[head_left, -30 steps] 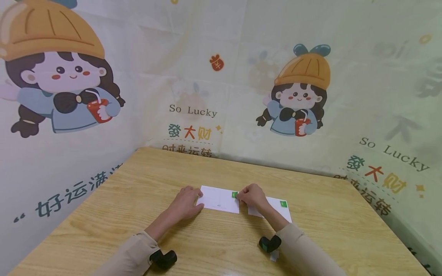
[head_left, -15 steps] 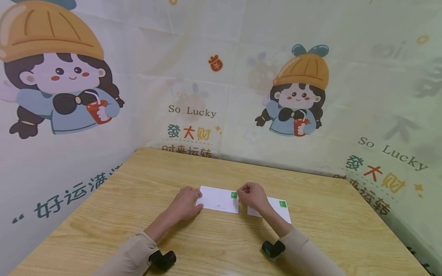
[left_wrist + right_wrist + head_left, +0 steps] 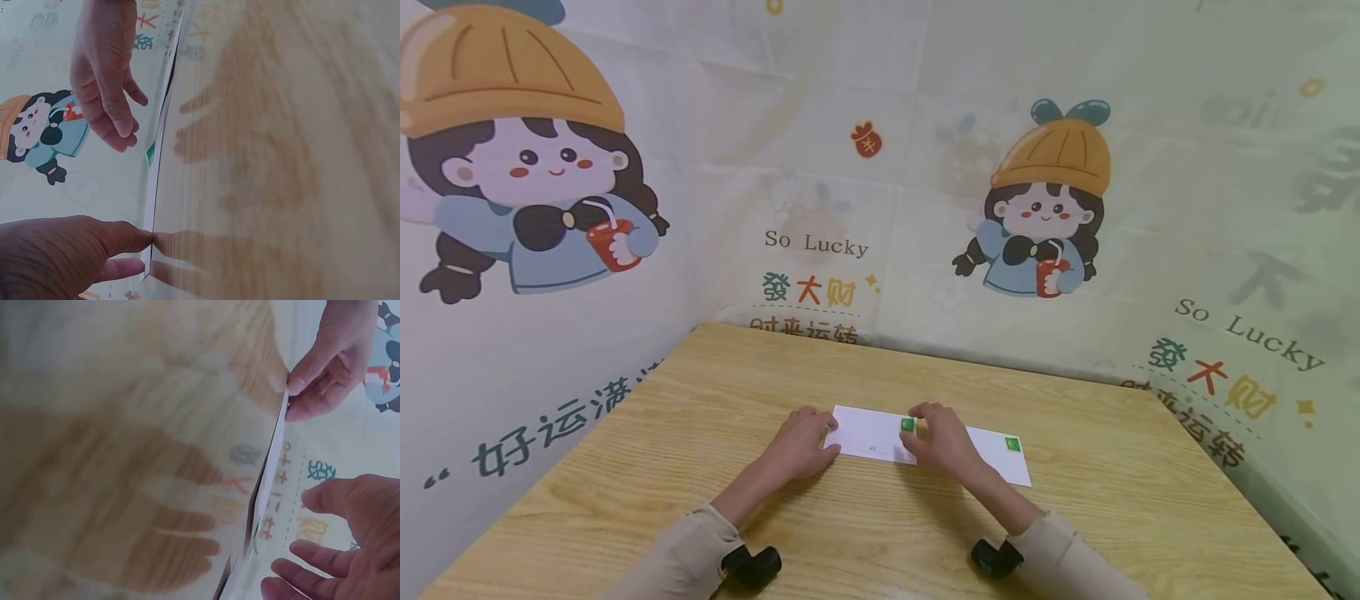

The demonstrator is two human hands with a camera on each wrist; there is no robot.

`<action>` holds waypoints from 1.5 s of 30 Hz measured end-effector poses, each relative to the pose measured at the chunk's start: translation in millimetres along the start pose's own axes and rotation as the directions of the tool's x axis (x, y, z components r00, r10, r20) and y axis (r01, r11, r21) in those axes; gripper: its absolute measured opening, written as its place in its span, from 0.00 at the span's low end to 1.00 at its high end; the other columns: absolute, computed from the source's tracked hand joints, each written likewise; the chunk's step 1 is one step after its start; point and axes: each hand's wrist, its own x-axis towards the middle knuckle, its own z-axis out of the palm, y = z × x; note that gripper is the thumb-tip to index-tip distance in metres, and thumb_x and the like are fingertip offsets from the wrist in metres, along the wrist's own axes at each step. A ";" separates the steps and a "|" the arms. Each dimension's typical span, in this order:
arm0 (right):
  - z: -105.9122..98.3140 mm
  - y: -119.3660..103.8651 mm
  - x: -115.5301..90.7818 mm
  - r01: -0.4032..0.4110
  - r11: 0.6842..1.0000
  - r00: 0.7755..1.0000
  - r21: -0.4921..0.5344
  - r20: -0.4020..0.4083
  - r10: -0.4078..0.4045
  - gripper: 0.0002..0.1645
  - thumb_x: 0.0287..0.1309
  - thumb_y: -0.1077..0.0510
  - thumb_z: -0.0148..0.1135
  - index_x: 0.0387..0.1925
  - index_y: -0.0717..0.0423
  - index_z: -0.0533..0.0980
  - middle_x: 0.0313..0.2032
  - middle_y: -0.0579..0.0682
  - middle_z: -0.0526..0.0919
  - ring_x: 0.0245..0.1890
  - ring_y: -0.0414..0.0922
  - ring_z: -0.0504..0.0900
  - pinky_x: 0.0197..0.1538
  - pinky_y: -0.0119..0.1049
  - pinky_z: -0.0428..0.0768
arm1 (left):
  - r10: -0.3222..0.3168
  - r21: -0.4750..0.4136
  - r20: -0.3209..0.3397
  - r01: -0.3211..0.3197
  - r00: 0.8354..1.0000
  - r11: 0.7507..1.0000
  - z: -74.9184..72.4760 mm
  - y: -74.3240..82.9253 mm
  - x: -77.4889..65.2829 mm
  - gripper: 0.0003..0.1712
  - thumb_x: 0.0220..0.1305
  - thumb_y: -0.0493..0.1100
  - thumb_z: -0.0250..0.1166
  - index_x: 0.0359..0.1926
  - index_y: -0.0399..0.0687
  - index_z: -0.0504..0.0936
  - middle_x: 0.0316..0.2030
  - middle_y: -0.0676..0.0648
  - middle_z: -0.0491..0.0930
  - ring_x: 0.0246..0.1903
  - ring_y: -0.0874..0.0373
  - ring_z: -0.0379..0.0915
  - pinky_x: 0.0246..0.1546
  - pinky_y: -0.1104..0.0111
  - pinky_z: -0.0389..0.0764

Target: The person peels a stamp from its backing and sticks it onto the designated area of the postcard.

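A white postcard (image 3: 865, 435) with a green stamp (image 3: 907, 425) in its upper right corner lies flat on the wooden table. My left hand (image 3: 801, 442) holds it at the left short edge, thumb by the near corner and fingers by the far one. Over the right edge hovers my right hand (image 3: 943, 440), thumb and fingers spread apart around the stamp with nothing between them. In the left wrist view one corner of the stamp (image 3: 150, 154) stands up from the card. A second postcard (image 3: 1000, 458), partly hidden by the right hand, also bears a green stamp (image 3: 1012, 444).
The wooden table (image 3: 760, 375) reaches back to a cloth backdrop (image 3: 820, 192) printed with cartoon figures and lettering. Black wrist cameras sit at both sleeves; the left camera (image 3: 752, 567) and the right camera (image 3: 996, 557) hang close over the table.
My right hand has gone from fingertips bunched together at the stamp to fingers spread, with the thumb now lower. The left hand and the postcard stay in place.
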 end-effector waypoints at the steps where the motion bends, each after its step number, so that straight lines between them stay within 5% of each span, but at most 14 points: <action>1: 0.6 -0.4 -0.6 0.004 1.000 1.000 -0.012 0.009 -0.004 0.20 0.59 0.60 0.70 0.50 0.69 0.80 0.49 0.64 0.84 0.54 0.63 0.79 0.57 0.59 0.77 | 0.000 0.001 0.001 0.000 1.000 1.000 0.2 -0.3 0.0 0.17 0.62 0.40 0.72 0.49 0.36 0.83 0.52 0.35 0.79 0.57 0.38 0.72 0.60 0.45 0.71; 14: 2.2 1.4 -0.6 0.069 0.995 0.988 -0.069 0.146 -0.058 0.30 0.61 0.55 0.71 0.57 0.72 0.77 0.59 0.69 0.78 0.64 0.68 0.70 0.64 0.64 0.70 | -0.005 0.010 0.006 0.005 1.000 1.000 0.6 -1.5 1.2 0.17 0.63 0.41 0.72 0.50 0.37 0.83 0.53 0.35 0.79 0.58 0.38 0.72 0.60 0.46 0.71; 30: 1.6 4.4 -6.3 0.113 0.992 0.944 -0.056 0.318 -0.089 0.33 0.78 0.48 0.48 0.70 0.69 0.68 0.71 0.68 0.68 0.74 0.68 0.59 0.65 0.75 0.59 | -0.008 0.002 0.008 0.008 1.000 1.000 1.0 -1.6 0.8 0.17 0.63 0.41 0.72 0.49 0.37 0.83 0.53 0.35 0.78 0.57 0.38 0.72 0.59 0.45 0.72; 45: 1.0 4.7 -8.8 0.071 0.996 0.939 -0.061 0.342 -0.046 0.31 0.80 0.49 0.44 0.70 0.66 0.68 0.72 0.71 0.63 0.76 0.67 0.56 0.67 0.75 0.56 | -0.005 -0.002 0.007 0.005 1.000 1.000 0.2 -0.9 -1.1 0.17 0.63 0.41 0.72 0.50 0.36 0.83 0.53 0.35 0.78 0.58 0.38 0.71 0.60 0.46 0.72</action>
